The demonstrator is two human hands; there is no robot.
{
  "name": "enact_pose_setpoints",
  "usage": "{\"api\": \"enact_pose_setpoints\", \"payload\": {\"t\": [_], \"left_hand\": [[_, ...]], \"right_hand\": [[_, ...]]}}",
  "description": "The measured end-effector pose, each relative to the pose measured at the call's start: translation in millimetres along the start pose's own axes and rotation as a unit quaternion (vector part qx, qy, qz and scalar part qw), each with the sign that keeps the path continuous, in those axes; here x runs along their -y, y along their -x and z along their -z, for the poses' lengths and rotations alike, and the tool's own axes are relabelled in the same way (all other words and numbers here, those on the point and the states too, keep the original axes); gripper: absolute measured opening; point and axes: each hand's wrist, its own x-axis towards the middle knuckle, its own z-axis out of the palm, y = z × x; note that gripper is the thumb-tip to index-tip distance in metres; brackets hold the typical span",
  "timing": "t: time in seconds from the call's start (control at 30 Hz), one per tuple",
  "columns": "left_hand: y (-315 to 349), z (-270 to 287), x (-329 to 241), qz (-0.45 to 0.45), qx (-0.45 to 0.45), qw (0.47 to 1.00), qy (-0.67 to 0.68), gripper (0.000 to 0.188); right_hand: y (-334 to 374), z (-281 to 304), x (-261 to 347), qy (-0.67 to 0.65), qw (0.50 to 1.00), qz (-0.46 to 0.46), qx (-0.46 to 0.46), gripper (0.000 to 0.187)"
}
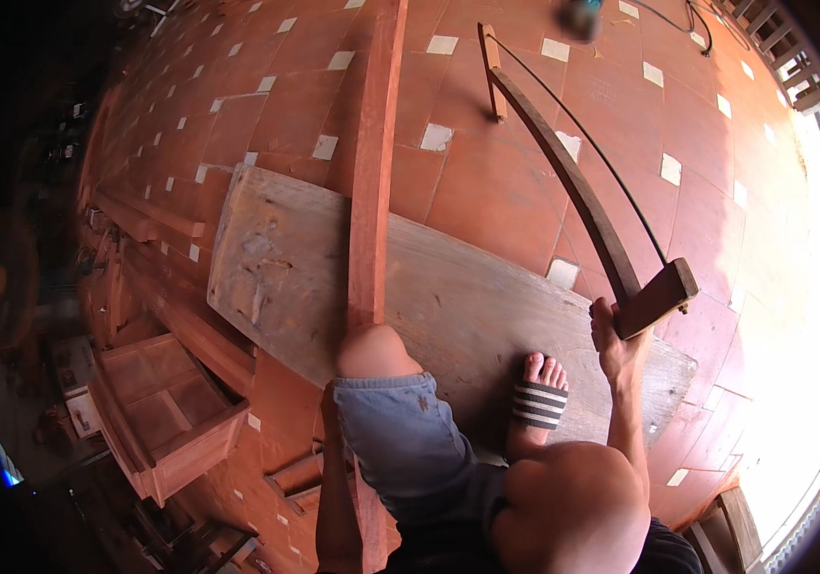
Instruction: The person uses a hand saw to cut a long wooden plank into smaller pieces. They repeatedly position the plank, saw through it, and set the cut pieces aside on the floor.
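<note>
In my right hand (614,342) is a wooden frame saw (572,177), gripped at its near end piece. The saw reaches away from me above the tiled floor, with its thin blade or cord spanning the right side. A long reddish wooden beam (371,191) lies across a worn plank bench (285,244). My left knee rests on the beam. My left forearm (335,512) runs up beside the beam; the hand at its end is hidden by the knee, so its fingers do not show. My sandalled right foot (540,397) stands on the bench.
At left sits an open wooden drawer-like box (195,450) near stacked reddish timbers (190,320). A blurred power tool (580,17) and a dark cable (692,19) lie on the far floor. A slatted wooden piece (787,53) stands at the far right.
</note>
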Motion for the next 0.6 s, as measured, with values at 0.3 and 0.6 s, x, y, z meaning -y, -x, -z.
{"api": "enact_pose_setpoints", "payload": {"t": [0.3, 0.6], "left_hand": [[-43, -98, -225, -0.313, -0.150, 0.824, -0.448, 0.045], [-187, -311, -266, -0.396, -0.071, 0.740, -0.540, 0.091]], "right_hand": [[8, 1, -12, -0.138, 0.984, -0.074, 0.082, 0.024], [3, -13, 41, -0.234, 0.959, 0.016, 0.159, 0.030]]}}
